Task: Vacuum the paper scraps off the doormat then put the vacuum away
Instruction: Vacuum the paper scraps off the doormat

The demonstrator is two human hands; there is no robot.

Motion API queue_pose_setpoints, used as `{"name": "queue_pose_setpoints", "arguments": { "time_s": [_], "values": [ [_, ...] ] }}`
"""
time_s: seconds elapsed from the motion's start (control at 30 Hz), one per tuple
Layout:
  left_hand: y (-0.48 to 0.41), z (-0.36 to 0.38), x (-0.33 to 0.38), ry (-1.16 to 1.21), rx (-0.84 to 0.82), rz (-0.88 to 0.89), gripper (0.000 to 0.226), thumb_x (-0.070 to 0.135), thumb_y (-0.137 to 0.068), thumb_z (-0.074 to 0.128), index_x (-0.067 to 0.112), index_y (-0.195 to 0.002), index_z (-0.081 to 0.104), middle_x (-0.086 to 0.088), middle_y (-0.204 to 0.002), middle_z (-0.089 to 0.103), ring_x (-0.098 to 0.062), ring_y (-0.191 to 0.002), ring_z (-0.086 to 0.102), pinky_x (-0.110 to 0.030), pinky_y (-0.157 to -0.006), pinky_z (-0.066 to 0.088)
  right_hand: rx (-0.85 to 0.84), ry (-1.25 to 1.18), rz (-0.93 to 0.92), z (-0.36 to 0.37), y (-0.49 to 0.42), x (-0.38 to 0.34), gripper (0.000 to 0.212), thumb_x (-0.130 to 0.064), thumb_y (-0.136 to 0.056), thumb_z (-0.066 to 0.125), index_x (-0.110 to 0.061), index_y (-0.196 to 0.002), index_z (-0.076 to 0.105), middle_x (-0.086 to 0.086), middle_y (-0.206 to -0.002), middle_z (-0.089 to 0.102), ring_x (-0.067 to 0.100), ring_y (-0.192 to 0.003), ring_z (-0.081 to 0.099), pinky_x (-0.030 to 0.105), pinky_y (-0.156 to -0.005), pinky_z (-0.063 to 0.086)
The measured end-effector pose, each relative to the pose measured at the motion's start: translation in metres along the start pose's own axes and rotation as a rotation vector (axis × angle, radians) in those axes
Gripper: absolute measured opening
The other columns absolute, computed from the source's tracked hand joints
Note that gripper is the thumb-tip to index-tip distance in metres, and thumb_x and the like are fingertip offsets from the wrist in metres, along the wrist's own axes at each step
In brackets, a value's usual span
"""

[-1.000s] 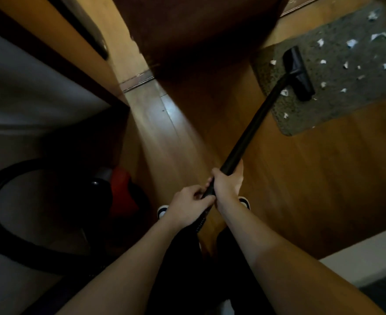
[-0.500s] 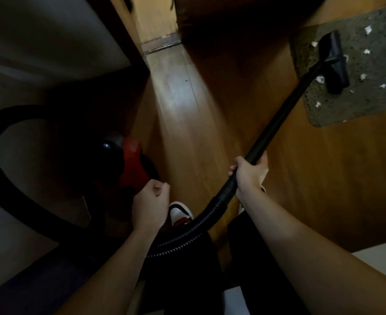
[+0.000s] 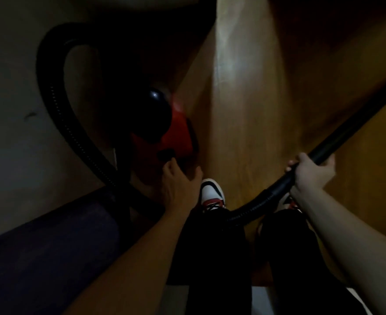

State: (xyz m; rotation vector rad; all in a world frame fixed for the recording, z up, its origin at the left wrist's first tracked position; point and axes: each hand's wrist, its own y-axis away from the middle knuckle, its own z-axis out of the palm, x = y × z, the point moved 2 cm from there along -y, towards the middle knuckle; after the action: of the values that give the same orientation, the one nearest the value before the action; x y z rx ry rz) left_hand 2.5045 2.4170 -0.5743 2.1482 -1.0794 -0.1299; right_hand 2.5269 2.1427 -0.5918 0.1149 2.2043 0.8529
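The wooden floor (image 3: 244, 110) runs away from you as a lit strip down the middle, dark on both sides, and that strip ahead of your shoe (image 3: 212, 194) is the open room you have. On your left a pale wall (image 3: 10, 98) and a dark purple block (image 3: 51, 246) close in, and the red and black vacuum (image 3: 174, 137) sits in that shadowed corner, just left of your foot. Its ribbed hose (image 3: 58, 110) loops high against the wall, drops behind the vacuum, then crosses in front of your legs. Your right hand (image 3: 310, 176) is wrapped round the wand (image 3: 358, 117) where it meets the hose, and the wand slants up and off the right edge. Your left hand (image 3: 178, 187) is spread, fingers loose and holding nothing, right at the vacuum's near face below a black patch (image 3: 164, 154); you cannot tell whether it touches. Half a second ago that hand was a fist in the air. It has since opened and dropped to the vacuum, and your view has swung left, so the doormat and the wand's head have left the frame.
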Motion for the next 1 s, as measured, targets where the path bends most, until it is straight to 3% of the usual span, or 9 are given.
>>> {"name": "queue_pose_setpoints", "arguments": {
  "time_s": [0.13, 0.23, 0.6, 0.87, 1.0],
  "values": [
    [-0.016, 0.014, -0.015, 0.033, -0.102, -0.071, 0.100, 0.065, -0.091, 0.046, 0.008, -0.157, -0.001, -0.009, -0.165, -0.004, -0.029, -0.150, 0.012, -0.041, -0.118, 0.022, 0.008, 0.005, -0.019, 0.008, 0.001, 0.009, 0.068, 0.000, -0.097, 0.056, -0.026, -0.155, 0.033, 0.008, -0.104, 0.062, 0.002, -0.040, 0.054, 0.018, -0.042, 0.049],
    [-0.025, 0.018, -0.018, 0.053, -0.138, -0.061, 0.105, 0.069, -0.089, 0.046, 0.008, -0.156, -0.007, -0.004, -0.165, -0.014, -0.027, -0.152, 0.008, -0.042, -0.120, 0.020, 0.017, 0.014, -0.008, 0.012, 0.000, 0.011, 0.068, -0.003, -0.098, 0.057, -0.029, -0.155, 0.033, 0.000, -0.096, 0.061, 0.003, -0.046, 0.056, 0.018, -0.044, 0.050],
    [-0.038, 0.025, -0.022, -0.071, -0.111, 0.032, 0.100, 0.062, -0.092, 0.046, 0.012, -0.156, -0.012, -0.001, -0.165, -0.017, -0.022, -0.152, 0.002, -0.045, -0.118, 0.023, -0.031, -0.022, -0.012, 0.016, -0.003, 0.014, 0.067, -0.002, -0.098, 0.056, -0.031, -0.154, 0.033, 0.006, -0.101, 0.062, 0.008, -0.052, 0.058, 0.021, -0.046, 0.050],
    [-0.042, 0.030, -0.014, -0.082, -0.079, -0.011, 0.115, 0.066, -0.082, 0.057, 0.009, -0.156, -0.010, -0.008, -0.166, -0.003, -0.027, -0.149, 0.020, -0.044, -0.117, 0.023, -0.046, -0.020, -0.031, 0.007, -0.008, 0.016, 0.065, -0.001, -0.096, 0.057, -0.029, -0.152, 0.038, 0.008, -0.104, 0.060, 0.007, -0.048, 0.057, 0.020, -0.044, 0.049],
    [-0.045, 0.030, -0.009, -0.070, -0.117, -0.038, 0.118, 0.067, -0.081, 0.059, 0.009, -0.156, -0.011, -0.008, -0.166, -0.007, -0.028, -0.148, 0.023, -0.043, -0.116, 0.025, -0.043, -0.028, -0.022, 0.000, -0.011, 0.014, 0.066, -0.001, -0.095, 0.058, -0.030, -0.152, 0.039, 0.004, -0.092, 0.061, 0.008, -0.049, 0.057, 0.022, -0.045, 0.049]
  ]
}}
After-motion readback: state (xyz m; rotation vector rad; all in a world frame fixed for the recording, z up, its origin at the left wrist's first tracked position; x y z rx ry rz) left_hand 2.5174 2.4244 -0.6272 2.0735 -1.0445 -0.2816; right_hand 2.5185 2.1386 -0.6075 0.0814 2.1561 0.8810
